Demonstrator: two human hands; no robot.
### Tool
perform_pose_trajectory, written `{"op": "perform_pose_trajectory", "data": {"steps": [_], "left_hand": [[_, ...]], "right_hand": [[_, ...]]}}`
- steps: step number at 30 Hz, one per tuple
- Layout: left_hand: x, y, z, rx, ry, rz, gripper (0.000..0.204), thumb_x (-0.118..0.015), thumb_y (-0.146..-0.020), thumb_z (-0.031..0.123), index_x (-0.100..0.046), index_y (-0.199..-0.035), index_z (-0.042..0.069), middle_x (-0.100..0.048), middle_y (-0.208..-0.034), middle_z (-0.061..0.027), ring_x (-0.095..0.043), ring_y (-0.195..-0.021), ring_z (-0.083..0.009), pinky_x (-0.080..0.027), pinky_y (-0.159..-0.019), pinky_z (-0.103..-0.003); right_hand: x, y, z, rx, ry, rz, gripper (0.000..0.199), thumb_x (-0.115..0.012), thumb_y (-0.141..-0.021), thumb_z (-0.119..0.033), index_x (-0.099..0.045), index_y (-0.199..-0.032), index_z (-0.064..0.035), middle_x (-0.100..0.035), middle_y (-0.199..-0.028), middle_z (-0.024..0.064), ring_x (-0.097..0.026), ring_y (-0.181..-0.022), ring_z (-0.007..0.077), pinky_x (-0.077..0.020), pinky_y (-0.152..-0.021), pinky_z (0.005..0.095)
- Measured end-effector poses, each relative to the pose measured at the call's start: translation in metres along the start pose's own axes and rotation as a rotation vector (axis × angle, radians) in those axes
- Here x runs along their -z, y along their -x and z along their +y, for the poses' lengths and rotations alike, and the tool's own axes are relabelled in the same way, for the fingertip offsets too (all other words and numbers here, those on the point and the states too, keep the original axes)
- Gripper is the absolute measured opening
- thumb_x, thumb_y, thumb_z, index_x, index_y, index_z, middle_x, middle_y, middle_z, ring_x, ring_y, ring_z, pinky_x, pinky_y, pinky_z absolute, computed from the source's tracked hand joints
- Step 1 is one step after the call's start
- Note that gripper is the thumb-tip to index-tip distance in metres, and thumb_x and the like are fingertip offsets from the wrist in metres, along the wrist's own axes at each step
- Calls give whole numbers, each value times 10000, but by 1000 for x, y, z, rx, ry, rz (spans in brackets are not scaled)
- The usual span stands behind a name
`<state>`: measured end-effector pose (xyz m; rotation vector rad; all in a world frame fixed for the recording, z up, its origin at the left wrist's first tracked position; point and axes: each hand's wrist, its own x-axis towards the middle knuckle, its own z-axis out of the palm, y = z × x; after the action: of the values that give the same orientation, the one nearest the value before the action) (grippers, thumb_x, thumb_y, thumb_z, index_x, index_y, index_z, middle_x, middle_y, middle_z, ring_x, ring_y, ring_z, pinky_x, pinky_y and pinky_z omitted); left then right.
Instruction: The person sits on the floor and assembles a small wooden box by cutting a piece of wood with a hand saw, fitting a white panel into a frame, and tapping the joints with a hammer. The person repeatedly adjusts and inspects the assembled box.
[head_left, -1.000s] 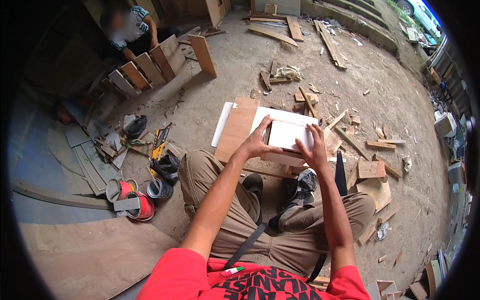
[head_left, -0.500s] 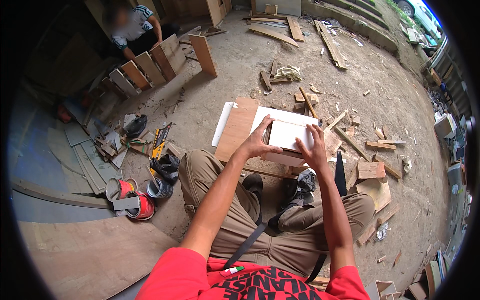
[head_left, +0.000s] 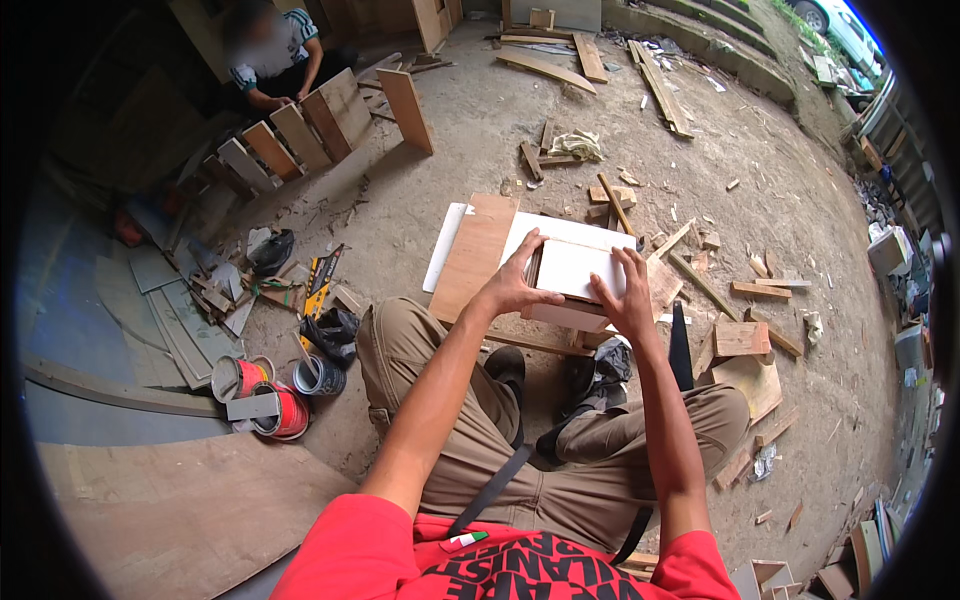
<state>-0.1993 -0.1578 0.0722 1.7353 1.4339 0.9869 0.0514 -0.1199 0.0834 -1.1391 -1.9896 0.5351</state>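
Note:
Between my hands is a small white box (head_left: 585, 268) with a flat white top, its edges dark and brownish at the left side. My left hand (head_left: 515, 285) grips its left side, thumb along the near edge and fingers at the far corner. My right hand (head_left: 628, 295) holds the right side, fingers over the top edge. Beneath and beside the box lie a white board (head_left: 445, 250) and a brown plywood strip (head_left: 478, 245). The underside of the box is hidden.
A black-bladed tool (head_left: 680, 345) stands by my right knee. At left are a yellow-handled saw (head_left: 318, 285), paint cans (head_left: 285, 415) and a black plastic bag (head_left: 330, 335). Wood offcuts (head_left: 742, 340) litter the ground at right. Another person (head_left: 275, 60) works behind upright boards (head_left: 335, 115).
My hands and the box have barely moved. At the far left, the other person's arms have shifted, and both hands now come together above the upright boards.

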Motion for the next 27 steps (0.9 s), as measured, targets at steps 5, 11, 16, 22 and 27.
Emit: {"op": "perform_pose_trajectory", "data": {"steps": [5,11,16,22,27], "left_hand": [[0,0,1,3,-2,-4,1196,-956,-563,432,-330,-1526,100,-203,-1637,-180,-215,-1512,-319,-240,-1227,-415],[0,1,2,4,18,-4,1193,-955,-563,435,-335,-1525,100,-194,-1640,-178,-207,-1515,-315,-238,-1227,-418],[1,1,4,18,23,-13,1192,-952,-566,440,-335,-1527,101,-194,-1640,-177,-205,-1515,-316,-238,-1227,-417],[3,1,2,6,0,-9,1195,-951,-568,439,-331,-1529,96,-205,-1640,-170,-206,-1516,-316,-244,-1223,-409],[1,0,5,22,40,-23,1240,-960,-533,459,-321,-1525,78,-179,-1643,-181,-194,-1517,-323,-239,-1231,-420]], "right_hand": [[-1,0,2,10,8,5,653,-740,-872,-350,-516,-1359,25,-431,-1409,307,-453,-1314,459,-407,-1090,495],[-1,1,1,-3,-5,2,649,-740,-872,-348,-516,-1359,18,-436,-1402,304,-457,-1309,458,-412,-1086,495],[-1,1,1,2,0,4,647,-739,-873,-343,-514,-1360,20,-438,-1397,305,-458,-1306,459,-412,-1084,494],[-1,0,0,8,-16,10,671,-741,-873,-338,-490,-1382,20,-434,-1397,312,-441,-1321,458,-400,-1095,490],[-3,3,4,-2,-17,69,728,-753,-862,-349,-451,-1415,15,-397,-1425,330,-406,-1353,462,-372,-1113,511]]}}
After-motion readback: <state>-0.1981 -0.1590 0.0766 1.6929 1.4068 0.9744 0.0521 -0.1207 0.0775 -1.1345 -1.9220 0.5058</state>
